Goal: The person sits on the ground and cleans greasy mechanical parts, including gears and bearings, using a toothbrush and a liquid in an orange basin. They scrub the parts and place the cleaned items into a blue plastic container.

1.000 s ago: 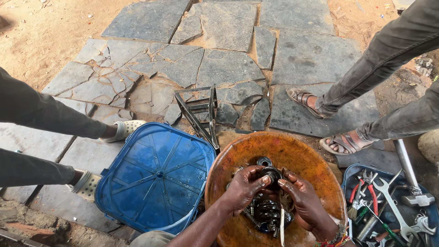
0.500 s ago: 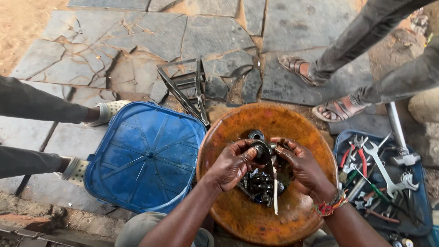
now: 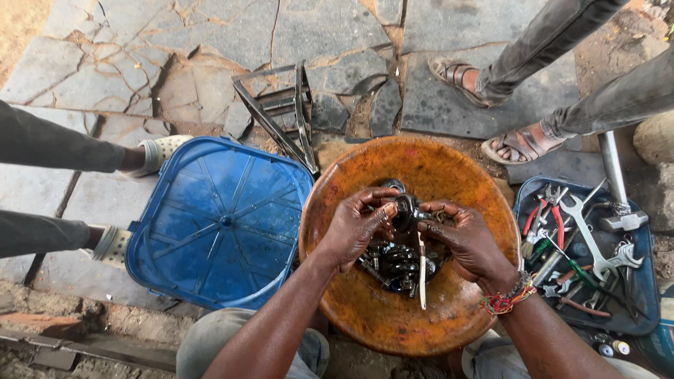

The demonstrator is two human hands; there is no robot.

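My left hand (image 3: 358, 224) and my right hand (image 3: 467, 242) meet over a round rusty-orange metal basin (image 3: 421, 319). Between their fingertips they hold a small black greasy metal part (image 3: 405, 210). Under the hands, in the basin's middle, lies a heap of dark oily mechanical parts (image 3: 393, 267) with a thin pale rod (image 3: 421, 277) among them. A beaded bracelet circles my right wrist.
An upturned blue plastic crate (image 3: 217, 224) sits left of the basin. A blue tray of spanners and pliers (image 3: 597, 260) lies on the right. A metal frame (image 3: 281, 116) rests on cracked stone slabs. Other people's legs stand at left and upper right.
The view has drifted so the basin sits more central. Both hands have lifted the black part slightly above the heap and closed their fingertips on it.
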